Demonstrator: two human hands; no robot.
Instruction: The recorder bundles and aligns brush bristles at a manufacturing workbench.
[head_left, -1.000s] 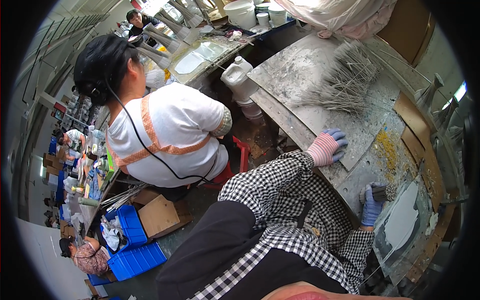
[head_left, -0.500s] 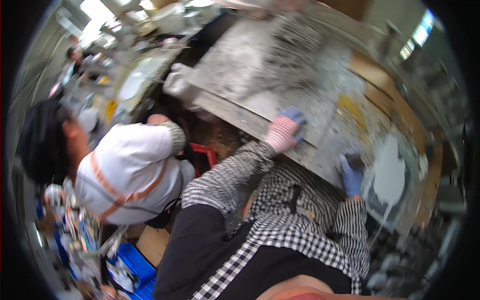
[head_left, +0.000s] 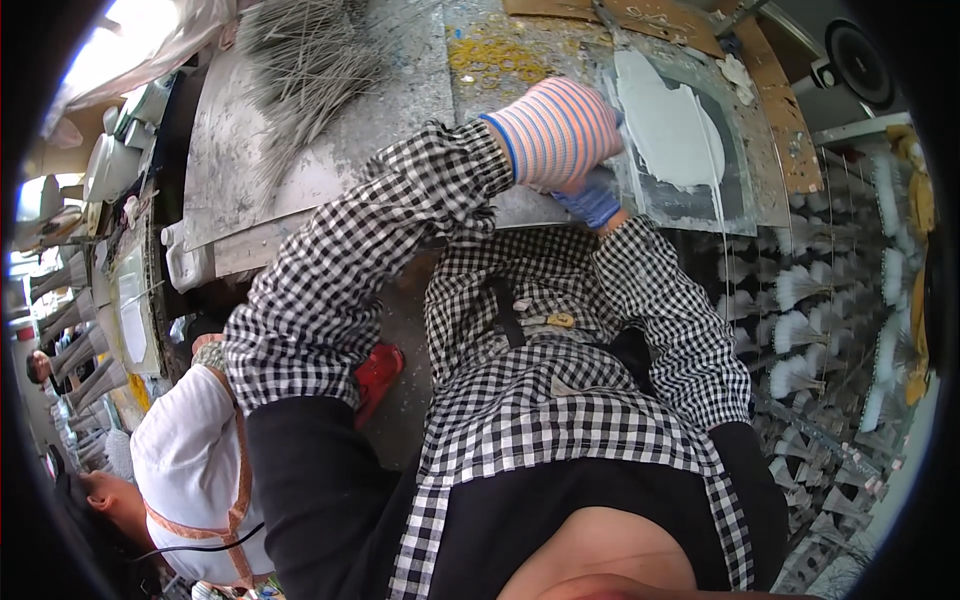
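Note:
My left hand (head_left: 558, 130), in a pink-and-white striped knit glove, rests knuckles-up at the near edge of a metal worktable (head_left: 260, 150). Its fingers are hidden. Just below it my right hand (head_left: 592, 205), in a blue glove, is pressed against it and mostly covered. Both hands sit at the left edge of a dark glass plate (head_left: 735, 195) spread with white paste (head_left: 672, 125). I cannot tell whether either hand holds anything. Checked sleeves cover both my forearms.
A bundle of thin grey sticks (head_left: 300, 60) lies on the table's far left, with yellow rubber bands (head_left: 495, 52) and cardboard (head_left: 640, 18) beyond. A rack of white feathery tufts (head_left: 810, 300) stands right. A seated co-worker in white (head_left: 190, 470) and a red stool (head_left: 375, 370) are lower left.
The view has swung toward the table. My left hand has moved from the table edge across to my right hand, and both now meet at the paste plate.

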